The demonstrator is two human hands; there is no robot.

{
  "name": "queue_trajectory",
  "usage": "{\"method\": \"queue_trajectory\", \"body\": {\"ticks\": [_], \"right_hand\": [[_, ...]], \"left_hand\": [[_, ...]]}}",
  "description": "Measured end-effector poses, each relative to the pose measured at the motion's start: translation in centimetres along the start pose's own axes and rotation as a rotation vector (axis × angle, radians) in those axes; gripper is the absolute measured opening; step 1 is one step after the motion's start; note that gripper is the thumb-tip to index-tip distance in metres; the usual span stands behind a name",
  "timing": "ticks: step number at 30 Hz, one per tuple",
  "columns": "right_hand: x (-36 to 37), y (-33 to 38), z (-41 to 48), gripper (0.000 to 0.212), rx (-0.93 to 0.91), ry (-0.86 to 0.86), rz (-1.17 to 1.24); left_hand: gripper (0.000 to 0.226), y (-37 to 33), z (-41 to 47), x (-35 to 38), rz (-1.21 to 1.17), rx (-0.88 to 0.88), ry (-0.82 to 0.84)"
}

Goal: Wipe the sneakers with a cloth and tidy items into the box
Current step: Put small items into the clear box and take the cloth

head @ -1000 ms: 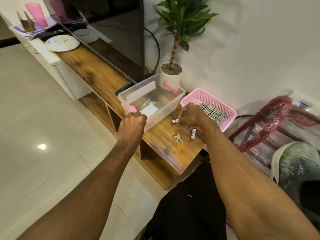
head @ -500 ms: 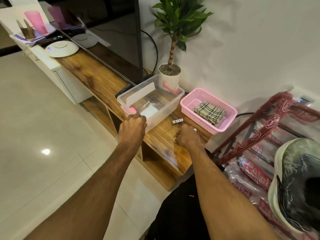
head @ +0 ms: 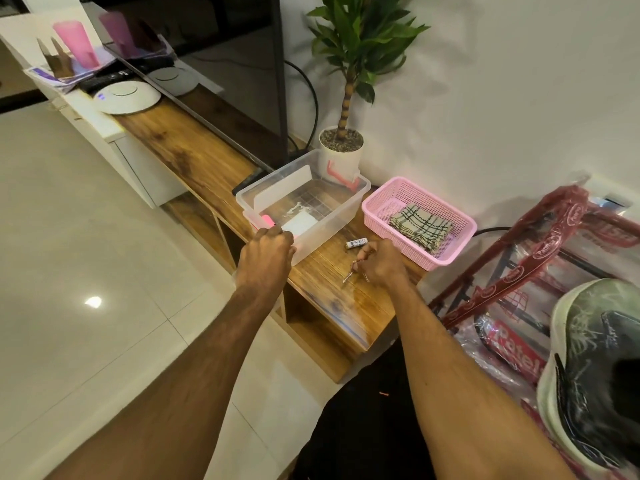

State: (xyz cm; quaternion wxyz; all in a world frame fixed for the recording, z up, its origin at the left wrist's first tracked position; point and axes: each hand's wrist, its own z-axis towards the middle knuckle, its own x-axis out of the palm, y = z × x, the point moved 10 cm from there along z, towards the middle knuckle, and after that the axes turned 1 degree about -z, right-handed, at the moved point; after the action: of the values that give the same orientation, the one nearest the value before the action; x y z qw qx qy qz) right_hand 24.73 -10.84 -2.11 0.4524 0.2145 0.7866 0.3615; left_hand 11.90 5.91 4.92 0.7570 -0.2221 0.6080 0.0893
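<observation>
A clear plastic box [head: 341, 209] with pink latches stands on the wooden shelf [head: 194, 157]. My left hand [head: 266, 252] grips its near rim. My right hand [head: 381, 263] is just right of the box and pinches the keys [head: 351, 273], which hang from its fingers above the wood. A small battery [head: 356, 243] lies on the shelf between the box and my right hand. A folded checked cloth [head: 420, 228] lies in the pink basket [head: 381, 202]. A green and white sneaker [head: 595, 362] shows at the lower right.
A potted plant [head: 341, 147] stands behind the box beside a dark TV screen [head: 221, 57]. A white round device [head: 126, 97] and pink cups [head: 74, 43] sit at the shelf's far end. Red wrapped frames [head: 540, 258] stand on the right. Pale floor tiles [head: 86, 271] lie left.
My right hand came from near the basket down to the keys and has picked them up. The second battery on the wood is no longer visible. My left hand stayed on the box.
</observation>
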Motion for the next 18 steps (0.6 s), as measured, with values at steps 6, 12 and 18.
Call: {"method": "queue_trajectory", "body": {"ticks": [6, 12, 18], "right_hand": [[-1.3, 3.6, 0.3, 0.019, -0.045, 0.07, 0.443], [-2.3, 8.8, 2.5, 0.019, -0.105, 0.037, 0.547], [0.4, 14.2, 5.6, 0.015, -0.275, -0.081, 0.049]], "left_hand": [[0.038, 0.1, -0.1, 0.0, 0.024, 0.018, -0.025], [0.036, 0.2, -0.3, 0.3, 0.007, 0.049, -0.071], [0.026, 0.3, -0.4, 0.5, -0.001, 0.109, -0.144]]}}
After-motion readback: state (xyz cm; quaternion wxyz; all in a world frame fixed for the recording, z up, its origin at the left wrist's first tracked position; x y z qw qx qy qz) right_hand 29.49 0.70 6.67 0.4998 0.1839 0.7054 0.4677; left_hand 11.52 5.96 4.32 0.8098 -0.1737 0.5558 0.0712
